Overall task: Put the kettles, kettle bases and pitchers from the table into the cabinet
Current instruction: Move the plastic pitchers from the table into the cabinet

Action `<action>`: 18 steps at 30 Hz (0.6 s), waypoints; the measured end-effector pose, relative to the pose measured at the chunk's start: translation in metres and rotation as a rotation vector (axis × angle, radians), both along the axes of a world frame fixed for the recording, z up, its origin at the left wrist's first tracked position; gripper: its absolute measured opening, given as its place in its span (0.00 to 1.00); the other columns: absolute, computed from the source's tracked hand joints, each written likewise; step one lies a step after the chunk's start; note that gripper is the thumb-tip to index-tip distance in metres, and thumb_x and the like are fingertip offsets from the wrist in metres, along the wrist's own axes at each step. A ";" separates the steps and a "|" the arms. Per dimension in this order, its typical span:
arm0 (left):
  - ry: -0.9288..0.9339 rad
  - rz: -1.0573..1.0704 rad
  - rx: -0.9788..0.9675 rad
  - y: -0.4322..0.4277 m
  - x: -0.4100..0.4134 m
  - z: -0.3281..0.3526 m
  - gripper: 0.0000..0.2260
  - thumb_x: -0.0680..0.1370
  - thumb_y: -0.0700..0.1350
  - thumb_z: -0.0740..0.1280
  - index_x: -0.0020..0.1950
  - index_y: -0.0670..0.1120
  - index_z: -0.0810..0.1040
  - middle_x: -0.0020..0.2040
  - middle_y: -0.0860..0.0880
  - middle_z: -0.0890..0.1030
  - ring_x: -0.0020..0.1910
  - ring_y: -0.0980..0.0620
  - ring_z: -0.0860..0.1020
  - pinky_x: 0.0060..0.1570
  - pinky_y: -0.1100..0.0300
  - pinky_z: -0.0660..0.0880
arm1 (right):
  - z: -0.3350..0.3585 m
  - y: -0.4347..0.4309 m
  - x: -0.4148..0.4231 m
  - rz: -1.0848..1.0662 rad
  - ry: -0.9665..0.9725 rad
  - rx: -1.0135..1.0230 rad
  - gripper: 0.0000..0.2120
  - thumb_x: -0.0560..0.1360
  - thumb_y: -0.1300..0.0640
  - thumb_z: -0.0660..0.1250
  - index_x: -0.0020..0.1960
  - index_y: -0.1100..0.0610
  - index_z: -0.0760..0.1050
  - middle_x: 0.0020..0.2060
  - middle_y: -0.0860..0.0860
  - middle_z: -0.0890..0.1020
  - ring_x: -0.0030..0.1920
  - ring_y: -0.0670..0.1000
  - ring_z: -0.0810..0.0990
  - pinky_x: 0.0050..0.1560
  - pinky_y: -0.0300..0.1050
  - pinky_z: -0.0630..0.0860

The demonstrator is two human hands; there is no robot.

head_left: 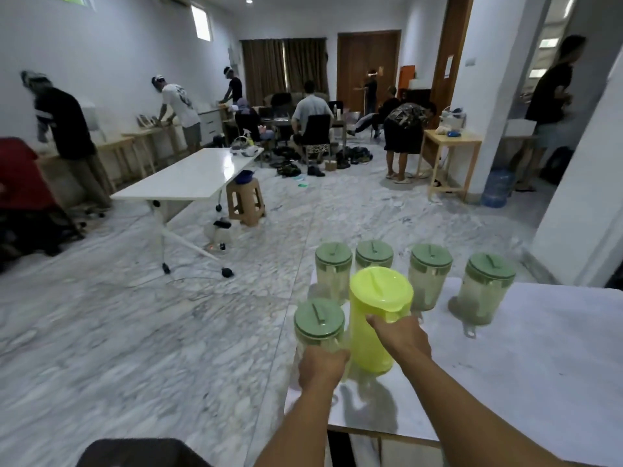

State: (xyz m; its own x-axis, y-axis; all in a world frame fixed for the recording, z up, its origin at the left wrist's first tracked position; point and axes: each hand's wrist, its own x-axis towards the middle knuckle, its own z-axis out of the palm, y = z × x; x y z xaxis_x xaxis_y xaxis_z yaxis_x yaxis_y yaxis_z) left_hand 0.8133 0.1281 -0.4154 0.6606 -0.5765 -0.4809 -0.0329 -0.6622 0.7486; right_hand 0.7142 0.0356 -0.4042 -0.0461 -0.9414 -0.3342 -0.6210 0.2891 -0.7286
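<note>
In the head view, our left hand is curled round a clear green-lidded pitcher at the near left corner of the desk. Our right hand grips the yellow pitcher just beside it, fingers wrapped at its handle side. Four more lidded pitchers stand behind, along the desk's far edge.

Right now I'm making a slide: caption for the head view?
Left hand grips a green-lidded pitcher, right hand the yellow pitcher; four more pitchers stand on the table.
</note>
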 end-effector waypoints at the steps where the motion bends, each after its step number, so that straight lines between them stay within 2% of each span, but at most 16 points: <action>1: 0.067 0.038 -0.003 -0.010 0.000 -0.010 0.25 0.68 0.53 0.74 0.61 0.42 0.80 0.58 0.43 0.83 0.57 0.43 0.80 0.56 0.54 0.78 | -0.007 -0.009 0.004 -0.013 0.004 0.029 0.38 0.71 0.37 0.70 0.70 0.62 0.70 0.66 0.61 0.77 0.66 0.64 0.76 0.58 0.52 0.73; 4: 0.173 0.126 -0.029 -0.036 0.000 -0.026 0.24 0.69 0.53 0.74 0.61 0.42 0.79 0.59 0.43 0.82 0.58 0.42 0.80 0.57 0.54 0.77 | -0.021 -0.028 0.017 -0.041 -0.024 0.061 0.33 0.70 0.38 0.71 0.64 0.61 0.75 0.61 0.60 0.80 0.62 0.63 0.78 0.56 0.51 0.75; 7: 0.110 0.216 -0.037 -0.053 0.000 -0.021 0.20 0.72 0.51 0.71 0.59 0.40 0.80 0.57 0.40 0.82 0.56 0.40 0.80 0.52 0.54 0.76 | -0.031 -0.035 0.025 -0.045 -0.083 0.046 0.28 0.67 0.39 0.70 0.56 0.60 0.79 0.53 0.59 0.85 0.56 0.62 0.81 0.57 0.54 0.79; 10: 0.075 0.292 -0.104 -0.059 0.008 -0.006 0.20 0.74 0.51 0.70 0.57 0.37 0.81 0.55 0.37 0.82 0.54 0.37 0.81 0.47 0.53 0.75 | -0.030 -0.037 0.028 -0.061 -0.172 0.015 0.24 0.68 0.42 0.70 0.54 0.60 0.80 0.50 0.59 0.86 0.53 0.62 0.83 0.57 0.54 0.79; 14: 0.045 0.244 -0.206 -0.059 0.025 0.022 0.19 0.73 0.53 0.67 0.52 0.38 0.83 0.51 0.38 0.84 0.49 0.38 0.81 0.48 0.52 0.77 | -0.007 -0.032 0.025 -0.132 -0.233 -0.057 0.22 0.72 0.43 0.70 0.53 0.61 0.81 0.50 0.60 0.86 0.53 0.63 0.83 0.56 0.54 0.79; 18: -0.001 0.113 -0.311 -0.042 0.031 0.065 0.21 0.72 0.54 0.67 0.51 0.38 0.83 0.50 0.38 0.84 0.50 0.38 0.81 0.52 0.49 0.79 | 0.026 -0.008 0.011 -0.229 -0.245 -0.160 0.25 0.69 0.37 0.68 0.49 0.60 0.81 0.47 0.60 0.86 0.50 0.63 0.84 0.54 0.58 0.81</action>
State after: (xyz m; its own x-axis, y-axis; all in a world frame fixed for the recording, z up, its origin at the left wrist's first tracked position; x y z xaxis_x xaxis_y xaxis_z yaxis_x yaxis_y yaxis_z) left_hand 0.8443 0.0857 -0.3504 0.7293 -0.6188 -0.2920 0.0264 -0.4010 0.9157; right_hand 0.7249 0.0274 -0.3779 -0.1981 -0.9572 -0.2111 -0.3549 0.2708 -0.8948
